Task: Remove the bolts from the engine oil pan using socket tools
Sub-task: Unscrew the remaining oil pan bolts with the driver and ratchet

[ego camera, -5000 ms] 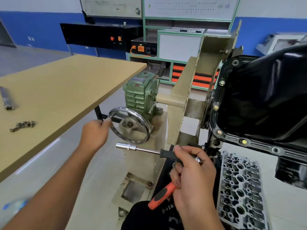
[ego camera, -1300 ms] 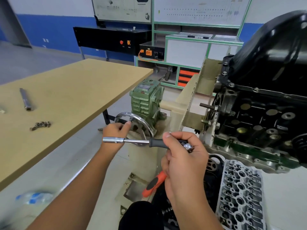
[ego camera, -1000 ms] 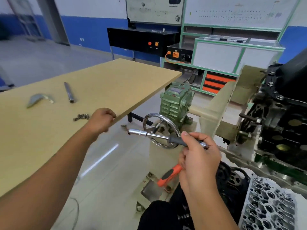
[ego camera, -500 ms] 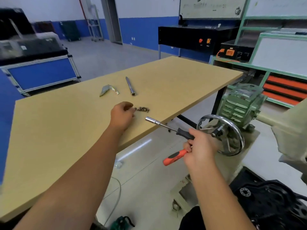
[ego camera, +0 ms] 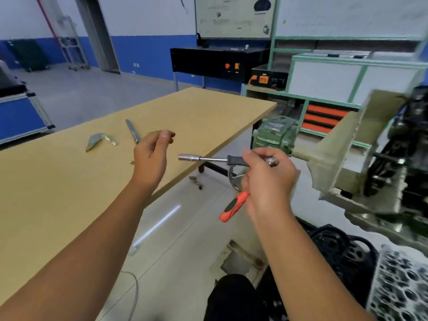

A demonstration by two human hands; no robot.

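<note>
Two tools are gripped in the right hand point(ego camera: 268, 181): a socket driver point(ego camera: 208, 158), its shaft pointed left, and an orange-handled tool point(ego camera: 234, 206) slanting down below the fist. The left hand point(ego camera: 151, 156) is held above the tabletop point(ego camera: 208, 112) with fingers loosely curled, apparently holding nothing. An extension bar point(ego camera: 132, 131) and a crumpled scrap point(ego camera: 98, 140) lie on the tabletop. The engine point(ego camera: 407, 144), blurred, is seen at the right edge.
</note>
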